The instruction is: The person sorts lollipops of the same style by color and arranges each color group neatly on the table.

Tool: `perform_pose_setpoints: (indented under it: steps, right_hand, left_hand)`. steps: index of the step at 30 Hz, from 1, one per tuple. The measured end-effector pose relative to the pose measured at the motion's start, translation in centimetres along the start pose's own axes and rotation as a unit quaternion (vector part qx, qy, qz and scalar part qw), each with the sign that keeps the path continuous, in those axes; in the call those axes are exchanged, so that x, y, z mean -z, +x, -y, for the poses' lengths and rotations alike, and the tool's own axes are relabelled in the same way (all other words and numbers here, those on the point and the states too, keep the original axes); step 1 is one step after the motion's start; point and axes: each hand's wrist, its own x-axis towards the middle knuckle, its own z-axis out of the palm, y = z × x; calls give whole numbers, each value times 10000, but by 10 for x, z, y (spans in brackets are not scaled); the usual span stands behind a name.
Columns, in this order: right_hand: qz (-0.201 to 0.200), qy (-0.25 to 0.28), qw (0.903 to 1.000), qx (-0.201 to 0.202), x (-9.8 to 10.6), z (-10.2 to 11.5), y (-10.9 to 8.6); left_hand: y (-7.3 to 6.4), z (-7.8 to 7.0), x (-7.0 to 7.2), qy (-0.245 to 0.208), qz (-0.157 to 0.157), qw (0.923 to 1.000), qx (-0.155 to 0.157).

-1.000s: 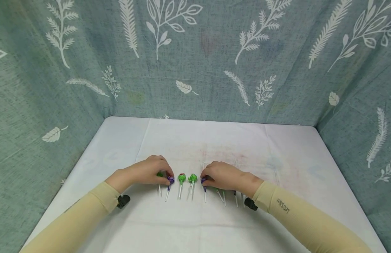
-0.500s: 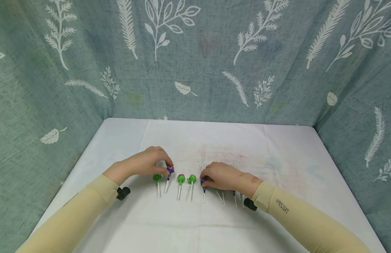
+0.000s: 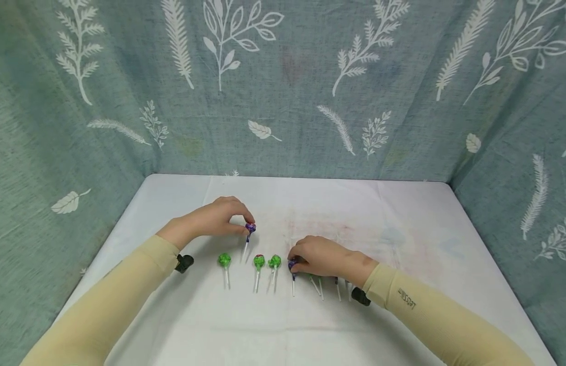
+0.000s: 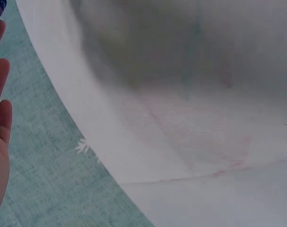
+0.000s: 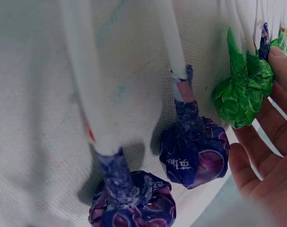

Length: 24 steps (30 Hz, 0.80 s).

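With the left hand (image 3: 216,218), pinches the left purple pop (image 3: 250,228) in a narrow grip by its wrapped head, thumb on the near side, forefinger on the far side. Holds that head beyond the centre green pop (image 3: 259,261) and a little to its left. Runs the long axis near to far, stick pointing back toward the body and leaning slightly left at its tail. Sits within the left hand's own grip, well apart from the right. Cannot tell whether lifted clear of the table (image 3: 246,338) or only tilted on it.

Looks glossy and violet-blue with a reddish hint on top, tapering to a dark neck and a plain white stick. In the left wrist view, shows only as a scrap of deep blue at the corner.

With the right hand (image 3: 320,254), to the right of the centre green pop, pinches the right purple pop (image 3: 292,264) narrowly too, partly covering its head and leaving its stick aimed almost straight toward the body.

Still farther right of the centre green pop, beneath that hand, has two green pops (image 5: 238,101) touching and two purple pops (image 5: 200,153) set apart. Just beside the centre green pop, has its green neighbour (image 3: 274,261); well to its left, a lone green pop (image 3: 224,260).
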Motion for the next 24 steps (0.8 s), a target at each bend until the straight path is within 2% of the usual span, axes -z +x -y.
perform_pose_setpoints:
  steps: [13,20,24]
  right_hand:
    - [-23,-18,10000,-34,-2,1,3]
    - [-41,25,10000,21,-2,0,4]
    - [-48,77,9999,118,-2,0,4]
  left_hand:
    - [36,22,10,70,1,9999,147]
    - [59,30,13,-218,23,9996,203]
    - [71,33,14,-317,107,9988,366]
